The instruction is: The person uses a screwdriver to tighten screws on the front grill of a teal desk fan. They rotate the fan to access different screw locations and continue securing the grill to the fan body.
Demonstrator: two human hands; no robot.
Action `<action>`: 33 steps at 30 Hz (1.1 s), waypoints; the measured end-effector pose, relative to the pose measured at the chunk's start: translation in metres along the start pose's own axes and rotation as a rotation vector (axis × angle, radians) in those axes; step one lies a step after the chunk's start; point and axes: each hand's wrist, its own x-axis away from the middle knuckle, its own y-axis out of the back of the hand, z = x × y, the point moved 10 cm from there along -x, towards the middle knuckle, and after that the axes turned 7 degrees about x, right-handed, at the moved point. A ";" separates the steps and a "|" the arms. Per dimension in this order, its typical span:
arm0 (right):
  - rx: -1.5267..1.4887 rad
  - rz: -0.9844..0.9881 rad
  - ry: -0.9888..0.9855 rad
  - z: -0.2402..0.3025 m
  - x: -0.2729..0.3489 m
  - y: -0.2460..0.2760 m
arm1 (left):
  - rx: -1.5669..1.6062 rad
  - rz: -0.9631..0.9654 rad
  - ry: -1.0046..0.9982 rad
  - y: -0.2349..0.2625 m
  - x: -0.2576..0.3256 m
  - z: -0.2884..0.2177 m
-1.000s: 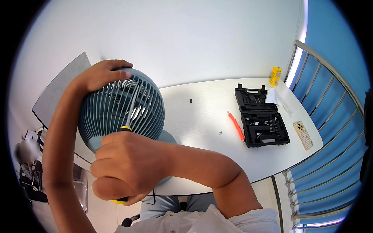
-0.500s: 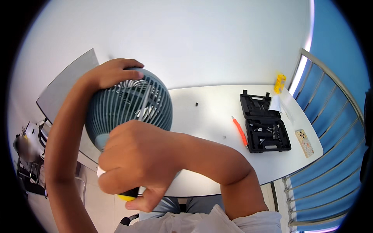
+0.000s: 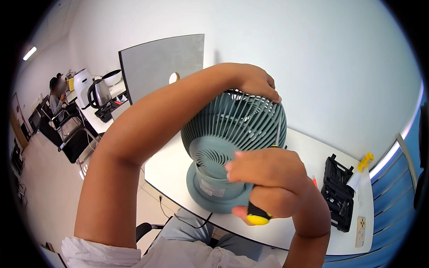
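A grey-green table fan (image 3: 216, 149) with a ribbed round cage stands on its round base, its slotted rear housing towards me. My left hand (image 3: 257, 81) is bent over the top of the cage and grips its rim. Close to the lower right of the cage, my right hand (image 3: 275, 178) is closed round a tool with a black-and-yellow handle (image 3: 258, 215). The yellow butt pokes out below the fingers. My hand hides the tool's working end, and I cannot tell whether it touches the fan.
On the white table (image 3: 165, 167), an open black tool case (image 3: 338, 196) lies right, with a yellow object (image 3: 366, 162) and a phone (image 3: 360, 231) nearby. A grey panel (image 3: 163, 62) stands behind. Further left are a kettle (image 3: 101, 93), chairs (image 3: 73, 143) and a seated person (image 3: 56, 96).
The view has swung left, bringing the room and the fan's base into sight. The fan appears more upright and turned. My left hand stays on its cage; my right still holds the tool.
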 end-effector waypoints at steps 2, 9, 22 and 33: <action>0.064 -0.045 0.013 0.004 0.002 0.004 | -0.005 -0.004 0.004 0.001 -0.001 0.002; 0.131 -0.276 -0.010 0.008 0.013 0.018 | -0.036 0.012 -0.034 -0.003 -0.009 0.000; 0.166 -0.123 0.046 0.016 0.005 0.004 | -0.028 -0.034 0.002 0.002 -0.002 0.002; 0.249 -0.402 0.079 0.018 0.024 0.016 | -0.024 -0.034 0.002 0.002 -0.001 -0.001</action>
